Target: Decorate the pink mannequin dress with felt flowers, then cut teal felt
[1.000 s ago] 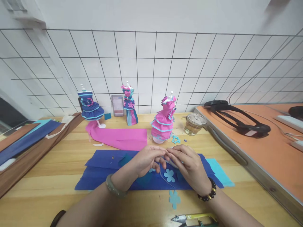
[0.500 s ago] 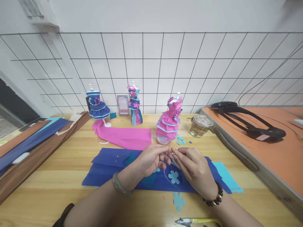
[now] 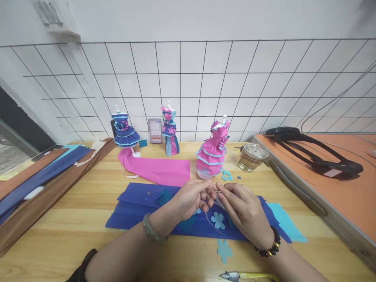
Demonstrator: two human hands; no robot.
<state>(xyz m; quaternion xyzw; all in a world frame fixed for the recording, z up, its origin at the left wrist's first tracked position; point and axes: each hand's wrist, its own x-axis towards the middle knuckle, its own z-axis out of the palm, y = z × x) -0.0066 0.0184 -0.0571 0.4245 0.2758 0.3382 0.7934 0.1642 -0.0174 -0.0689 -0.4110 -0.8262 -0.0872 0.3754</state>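
Both hands meet over dark blue paper (image 3: 129,213) at the centre. My left hand (image 3: 195,197) has its fingers curled, the tips beside those of my right hand (image 3: 242,203). A thin pale strip (image 3: 212,224) runs between the hands and trails down over the paper; my right hand pinches it. What my left fingertips hold is too small to make out. A light blue paper flower (image 3: 217,220) lies on the blue paper, another (image 3: 225,250) on the wood below it. In front of the hands stands a small dress form in a pink ruffled dress (image 3: 211,150).
Pink paper (image 3: 164,169) lies behind the blue. Two more dressed forms (image 3: 125,131) (image 3: 170,131) stand at the back left. A lidded cup (image 3: 252,157) and a black headset (image 3: 317,152) are on the right, yellow-handled pliers (image 3: 235,276) at the front edge, paper rolls (image 3: 58,184) left.
The whole view has shifted slightly, so things appear a little further right. Both hands stay together around the strip, with hardly any change in their pose.
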